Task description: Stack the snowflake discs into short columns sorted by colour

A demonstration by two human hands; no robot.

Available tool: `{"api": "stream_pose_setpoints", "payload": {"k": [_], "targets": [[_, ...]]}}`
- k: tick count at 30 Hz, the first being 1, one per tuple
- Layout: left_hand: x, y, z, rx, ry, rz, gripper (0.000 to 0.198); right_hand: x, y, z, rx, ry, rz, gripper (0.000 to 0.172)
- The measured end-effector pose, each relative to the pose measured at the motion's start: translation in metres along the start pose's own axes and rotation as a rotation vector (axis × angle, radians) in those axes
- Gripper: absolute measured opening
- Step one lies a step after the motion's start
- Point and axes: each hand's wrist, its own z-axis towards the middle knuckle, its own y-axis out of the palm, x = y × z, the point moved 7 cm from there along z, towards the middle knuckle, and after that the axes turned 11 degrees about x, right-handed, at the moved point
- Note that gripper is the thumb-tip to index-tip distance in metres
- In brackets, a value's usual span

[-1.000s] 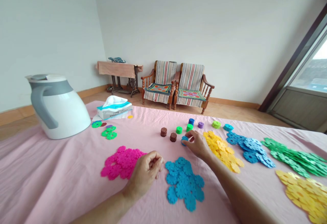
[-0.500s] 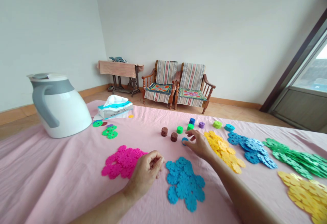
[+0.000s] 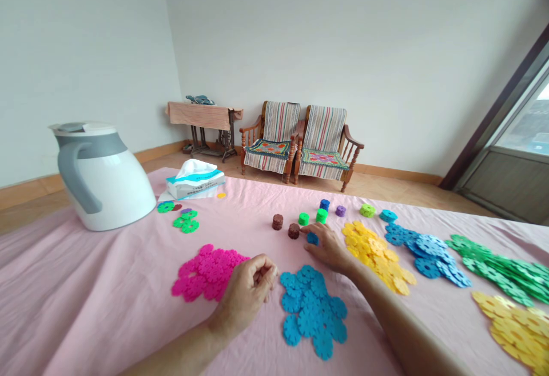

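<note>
My right hand (image 3: 329,246) is low over the pink cloth with its fingers apart. A small blue stack of snowflake discs (image 3: 313,238) shows between its thumb and forefinger, and the forefinger's tip reaches the near brown stack (image 3: 294,230); I cannot tell if it touches. Beside the pink snowflake discs (image 3: 208,273), my left hand (image 3: 251,283) is closed with the fingertips pinched together; anything inside is hidden. A loose pile of blue snowflake discs (image 3: 313,310) lies between my forearms. Another brown stack (image 3: 277,222) and two bright green stacks (image 3: 321,216) stand just beyond.
Piles of yellow (image 3: 373,253), mid-blue (image 3: 429,250) and green discs (image 3: 501,267) spread to the right. Further stacks, including a purple one (image 3: 340,211), stand behind. On the left are a white-grey jug (image 3: 115,181), a tissue box (image 3: 197,183) and loose discs (image 3: 186,221).
My right hand has moved slightly left and lower, its forefinger now stretched past the small blue stack toward the near brown stack. My left hand has stayed closed in place. The view has shifted slightly.
</note>
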Motion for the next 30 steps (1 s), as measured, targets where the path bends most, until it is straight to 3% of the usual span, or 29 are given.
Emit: {"api": "stream_pose_setpoints", "payload": {"k": [18,24,25,27,30], "targets": [[0.000,0.000,0.000,0.003,-0.009,-0.009,0.031,0.000,-0.002,-0.001,0.061,-0.027,0.030,0.036],[0.002,-0.001,0.000,0.008,-0.004,-0.010,0.031,-0.002,-0.032,-0.003,0.200,0.053,0.080,0.028],[0.001,-0.001,0.000,0.008,-0.001,-0.004,0.031,-0.005,-0.036,-0.005,0.167,0.081,0.104,0.025],[0.000,-0.001,0.000,0.012,0.005,0.012,0.031,-0.015,-0.037,-0.013,-0.018,0.084,0.147,0.017],[-0.001,-0.001,0.000,0.018,0.022,0.033,0.031,-0.033,-0.034,-0.029,-0.268,0.022,0.166,0.027]]}}
